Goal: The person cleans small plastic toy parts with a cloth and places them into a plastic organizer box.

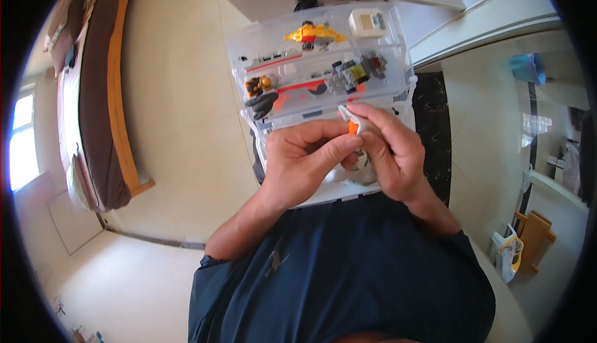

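Note:
Both hands meet over a clear plastic box (pixel 404 119). My left hand (pixel 295 156) pinches a small orange-and-white toy piece (pixel 354 128) between thumb and fingers. From the other side, my right hand (pixel 395 156) grips the same piece, its fingers curled around the white part. My fingers cover much of the piece, so its full shape is hidden. Just beyond the hands, a grey-and-lime toy build (pixel 356 72) rests on the box's translucent lid. A dark grey piece (pixel 262 103) and a small black-and-gold figure (pixel 261 84) lie to its left.
Farther back on the lid are a yellow toy build (pixel 314 34) and a white device with a small screen (pixel 367 23). A bed with a wooden frame (pixel 118 94) stands at the left. To the right are a blue bin (pixel 528 68) and a wooden stool (pixel 533 241).

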### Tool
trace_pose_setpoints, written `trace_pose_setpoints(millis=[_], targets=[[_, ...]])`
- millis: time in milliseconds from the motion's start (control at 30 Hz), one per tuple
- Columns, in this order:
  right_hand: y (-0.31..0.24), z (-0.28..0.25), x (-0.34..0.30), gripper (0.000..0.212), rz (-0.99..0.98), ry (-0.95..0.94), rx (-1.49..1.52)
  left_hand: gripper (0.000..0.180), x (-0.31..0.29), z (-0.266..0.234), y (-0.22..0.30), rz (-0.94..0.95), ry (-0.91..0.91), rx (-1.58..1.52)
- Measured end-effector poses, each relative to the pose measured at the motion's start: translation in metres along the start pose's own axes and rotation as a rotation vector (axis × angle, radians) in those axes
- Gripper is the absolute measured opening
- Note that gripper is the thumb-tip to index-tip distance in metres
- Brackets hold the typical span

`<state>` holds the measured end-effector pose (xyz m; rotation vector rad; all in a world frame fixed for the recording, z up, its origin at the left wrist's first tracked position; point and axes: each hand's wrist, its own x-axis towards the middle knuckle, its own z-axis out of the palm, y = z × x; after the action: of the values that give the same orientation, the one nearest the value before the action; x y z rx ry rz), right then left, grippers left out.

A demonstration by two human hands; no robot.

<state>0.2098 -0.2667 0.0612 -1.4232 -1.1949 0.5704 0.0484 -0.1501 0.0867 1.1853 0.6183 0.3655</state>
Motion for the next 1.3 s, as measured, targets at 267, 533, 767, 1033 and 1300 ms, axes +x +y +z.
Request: trace_pose_setpoints(millis=[267, 533, 767, 1033, 1300], targets=[[0.0, 0.005, -0.015, 0.019, 0.0, 0.075, 0.025, 0.02, -0.026, 0.002, -0.024, 0.099, 0.031, 0.163], [-0.02, 0.008, -0.02, 0.022, 0.02, 0.026, 0.03, 0.02, -0.03, 0.001, -0.011, 0.17, 0.029, 0.461], [-0.033, 0.02, -0.036, 0.015, 0.098, 0.076, -0.025, 0.022, -0.045, -0.003, -0.026, 0.566, -0.025, 0.666], [-0.043, 0.033, -0.051, 0.021, 0.017, -0.011, 0.001, 0.019, -0.077, -0.013, -0.034, 0.228, 0.058, 0.369], [-0.046, 0.021, -0.085, 0.019, 0.08, 0.039, 0.024, 0.012, -0.095, 0.007, -0.042, 0.413, -0.054, 0.462]])
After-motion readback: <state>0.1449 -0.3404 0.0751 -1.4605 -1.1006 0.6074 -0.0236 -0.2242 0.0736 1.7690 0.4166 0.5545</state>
